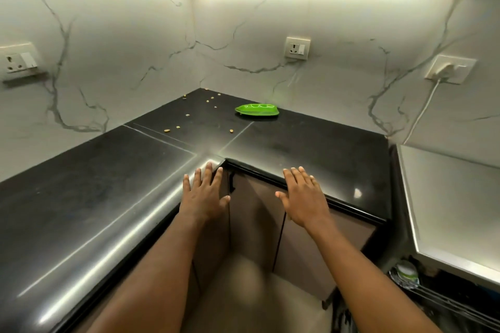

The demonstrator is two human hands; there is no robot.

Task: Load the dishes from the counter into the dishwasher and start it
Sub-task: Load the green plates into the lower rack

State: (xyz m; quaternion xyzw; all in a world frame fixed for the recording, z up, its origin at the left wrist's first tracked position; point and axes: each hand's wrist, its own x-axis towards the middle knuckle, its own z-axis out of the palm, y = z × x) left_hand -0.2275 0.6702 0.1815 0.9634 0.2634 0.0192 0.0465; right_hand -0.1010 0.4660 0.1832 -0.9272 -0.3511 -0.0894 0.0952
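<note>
A green leaf-shaped plastic dish [257, 111] lies on the black L-shaped counter [311, 149], near the back wall and well beyond both hands. My left hand [203, 193] hovers at the counter's inner corner, fingers spread, holding nothing. Over the front edge of the counter's right section, my right hand [303, 197] is likewise spread with nothing in it. At the bottom right a dark wire rack [454, 305] shows, with a round white-and-green item [405, 273] in it; whether this is the dishwasher's rack I cannot tell.
Several small yellowish crumbs [186, 115] are scattered over the back corner of the counter. Brown cabinet doors [257, 213] stand below the counter's edge. Wall sockets [297, 48] sit on the marbled backsplash, and a white plug with cord [446, 70] hangs at the right. A pale surface [454, 197] rises at the right.
</note>
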